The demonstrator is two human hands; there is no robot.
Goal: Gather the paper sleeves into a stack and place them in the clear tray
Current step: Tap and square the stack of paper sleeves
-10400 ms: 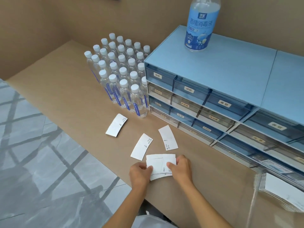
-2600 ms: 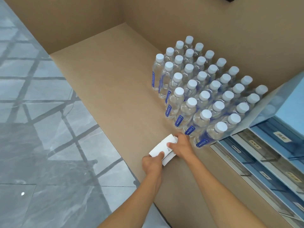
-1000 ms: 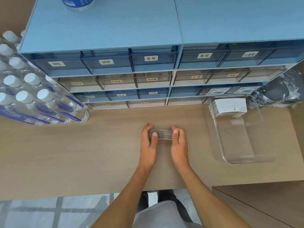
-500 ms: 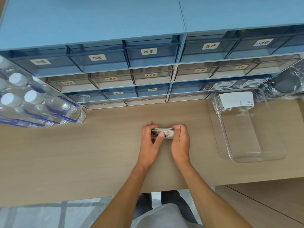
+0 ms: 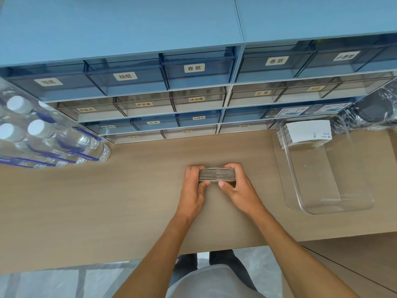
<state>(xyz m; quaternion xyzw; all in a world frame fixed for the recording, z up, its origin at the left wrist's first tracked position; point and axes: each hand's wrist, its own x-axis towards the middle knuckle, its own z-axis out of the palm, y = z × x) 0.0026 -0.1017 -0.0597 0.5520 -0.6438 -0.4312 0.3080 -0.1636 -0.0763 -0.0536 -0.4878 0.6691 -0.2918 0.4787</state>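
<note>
A squared-up stack of paper sleeves stands on edge on the tan table, so I see its layered side. My left hand grips its left end and my right hand grips its right end, thumbs pressed on the near face. The clear tray lies on the table to the right, apart from my hands. Another pile of white sleeves rests at the tray's far end; the near part of the tray holds nothing.
A blue cabinet of labelled drawers runs along the back of the table. Several water bottles stand at the far left. Crinkled dark plastic bags lie at the far right. The table's front edge runs below my forearms.
Loose sleeves lay spread on the table earlier; now both hands hold them as one stack before the drawers. Over the last second the stack stays in place and the thumbs shift slightly.
</note>
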